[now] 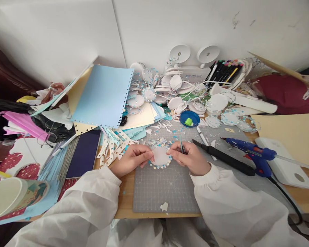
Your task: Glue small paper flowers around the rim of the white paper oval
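A round, translucent white disc [161, 156] edged with small blue, white and cream paper stars is held up over the grey cutting mat [167, 192]. My left hand [132, 158] pinches its left edge between thumb and fingers. At the right edge, the thumb and fingertips of my right hand [192, 158] are closed on the rim. Thin pale-green tweezers [181, 143] stick up from between the right fingers; their lower part is hidden. Loose stars and paper scraps lie just behind the disc.
A blue glue gun [249, 147] and black-handled knife [226, 159] lie at right. Behind stand a blue dish [190, 118], many star-edged discs [217, 103] and markers [225, 72]. Left are punched blue paper [105, 96], a dark phone [81, 154] and paper cup [15, 195].
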Available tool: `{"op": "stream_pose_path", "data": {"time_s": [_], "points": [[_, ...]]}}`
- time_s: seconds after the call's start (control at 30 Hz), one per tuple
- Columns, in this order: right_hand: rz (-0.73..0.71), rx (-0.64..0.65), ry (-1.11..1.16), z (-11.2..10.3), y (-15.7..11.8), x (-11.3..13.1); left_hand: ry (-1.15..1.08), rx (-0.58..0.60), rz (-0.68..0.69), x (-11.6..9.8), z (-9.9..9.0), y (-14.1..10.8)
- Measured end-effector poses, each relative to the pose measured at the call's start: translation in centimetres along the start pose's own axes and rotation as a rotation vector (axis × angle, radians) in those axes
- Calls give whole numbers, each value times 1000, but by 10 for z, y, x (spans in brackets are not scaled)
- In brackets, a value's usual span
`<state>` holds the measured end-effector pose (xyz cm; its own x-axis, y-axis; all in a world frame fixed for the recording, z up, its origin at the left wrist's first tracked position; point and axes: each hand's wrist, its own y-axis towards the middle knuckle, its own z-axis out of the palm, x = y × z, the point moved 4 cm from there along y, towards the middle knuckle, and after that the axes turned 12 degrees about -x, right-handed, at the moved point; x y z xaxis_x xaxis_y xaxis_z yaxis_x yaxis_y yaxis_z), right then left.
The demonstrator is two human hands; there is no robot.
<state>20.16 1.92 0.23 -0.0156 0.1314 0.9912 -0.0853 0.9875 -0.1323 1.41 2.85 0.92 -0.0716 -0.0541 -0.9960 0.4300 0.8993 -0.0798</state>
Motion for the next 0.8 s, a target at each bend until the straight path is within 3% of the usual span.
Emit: {"op": "stream_pose_path", "data": {"time_s": [0.2, 0.33, 0.43, 0.57, 0.67, 0.8], "points": [[48, 21, 23, 3, 2, -4, 13, 0, 7, -1, 1, 1], [126, -99, 100, -2, 3, -6, -52, 3, -3, -1, 0, 2], [81, -281, 197, -12, 5, -1, -101, 56, -25, 0, 0, 0], [1, -435, 291, -23, 8, 6, -114, 229, -103, 0, 5, -5], [-93, -463, 294, -26, 10, 5, -6, 307, -89, -5, 9, -6], [-138, -404, 103, -22, 9, -1, 220, 296, 51, -12, 13, -7]]}}
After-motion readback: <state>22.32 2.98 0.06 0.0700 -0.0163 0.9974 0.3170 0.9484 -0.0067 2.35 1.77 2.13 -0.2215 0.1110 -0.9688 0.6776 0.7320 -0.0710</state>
